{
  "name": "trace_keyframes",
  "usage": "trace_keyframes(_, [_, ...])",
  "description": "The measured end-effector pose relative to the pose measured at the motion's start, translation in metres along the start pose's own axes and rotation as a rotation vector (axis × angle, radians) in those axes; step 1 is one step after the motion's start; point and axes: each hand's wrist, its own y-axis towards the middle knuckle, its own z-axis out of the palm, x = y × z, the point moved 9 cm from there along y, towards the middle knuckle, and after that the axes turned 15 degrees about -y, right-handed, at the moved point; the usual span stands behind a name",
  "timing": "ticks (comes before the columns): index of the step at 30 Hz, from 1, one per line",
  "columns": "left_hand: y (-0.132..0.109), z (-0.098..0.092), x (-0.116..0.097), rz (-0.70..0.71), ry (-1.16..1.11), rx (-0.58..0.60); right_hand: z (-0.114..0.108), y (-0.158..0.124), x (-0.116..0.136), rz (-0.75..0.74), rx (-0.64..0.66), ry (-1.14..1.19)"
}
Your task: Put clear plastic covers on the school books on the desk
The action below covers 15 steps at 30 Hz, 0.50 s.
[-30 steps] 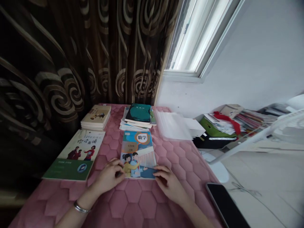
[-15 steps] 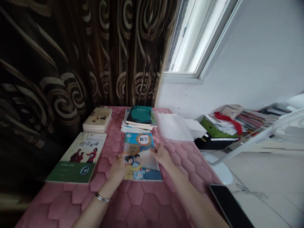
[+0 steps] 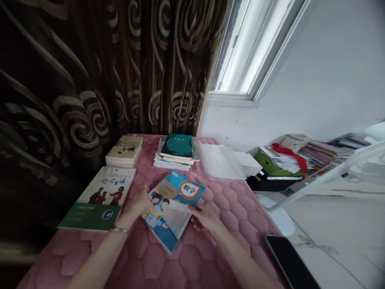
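Note:
A blue and orange maths textbook [image 3: 172,204] lies turned at a slant on the pink quilted table cover [image 3: 192,257]. My left hand [image 3: 136,200] grips its left edge, fingers curled on the cover. My right hand [image 3: 204,216] holds its right edge, thumb on top. A silver bracelet [image 3: 119,229] sits on my left wrist. Just left of my left hand lies a green and cream book [image 3: 100,196].
At the back stand a cream book stack [image 3: 124,151] and a pile topped by a dark teal book [image 3: 177,145]. Clear plastic sleeves [image 3: 219,161] lie back right. A black phone [image 3: 290,263] rests at the table's right edge. Dark patterned curtain [image 3: 105,72] behind; cluttered books [image 3: 300,156] at right.
The maths textbook has been rotated clockwise from straight to slanted. My left hand moved up to its left edge, and my right hand came back down to its right edge.

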Motion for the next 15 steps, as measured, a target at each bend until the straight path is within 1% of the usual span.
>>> trace_keyframes(2, [0.015, -0.004, -0.006, 0.009, 0.034, -0.001, 0.024, -0.019, -0.010, 0.059, 0.146, 0.045])
trace_keyframes(3, [0.023, -0.005, -0.011, 0.027, 0.042, 0.000, 0.032, -0.027, -0.014, 0.080, 0.202, 0.050])
trace_keyframes(4, [0.031, -0.004, -0.018, 0.052, 0.052, 0.002, 0.034, -0.033, -0.015, 0.078, 0.234, 0.036])
trace_keyframes(5, [0.039, -0.003, -0.026, 0.082, 0.063, 0.006, 0.031, -0.036, -0.013, 0.045, 0.227, -0.004])
trace_keyframes(6, [0.046, -0.001, -0.034, 0.114, 0.073, 0.010, 0.023, -0.037, -0.009, -0.016, 0.180, -0.068])
trace_keyframes(7, [0.053, 0.001, -0.041, 0.145, 0.084, 0.015, 0.009, -0.037, -0.002, -0.100, 0.092, -0.145])
trace_keyframes(9, [0.066, 0.006, -0.055, 0.200, 0.104, 0.028, -0.023, -0.037, 0.016, -0.286, -0.137, -0.285])
trace_keyframes(11, [0.077, 0.012, -0.066, 0.248, 0.122, 0.044, -0.048, -0.040, 0.031, -0.441, -0.325, -0.390])
trace_keyframes(12, [0.081, 0.014, -0.070, 0.268, 0.130, 0.052, -0.055, -0.041, 0.034, -0.497, -0.379, -0.441])
trace_keyframes(13, [0.084, 0.017, -0.074, 0.286, 0.139, 0.058, -0.057, -0.041, 0.036, -0.537, -0.401, -0.499])
trace_keyframes(15, [0.090, 0.020, -0.080, 0.309, 0.154, 0.060, -0.054, -0.038, 0.032, -0.567, -0.390, -0.622])
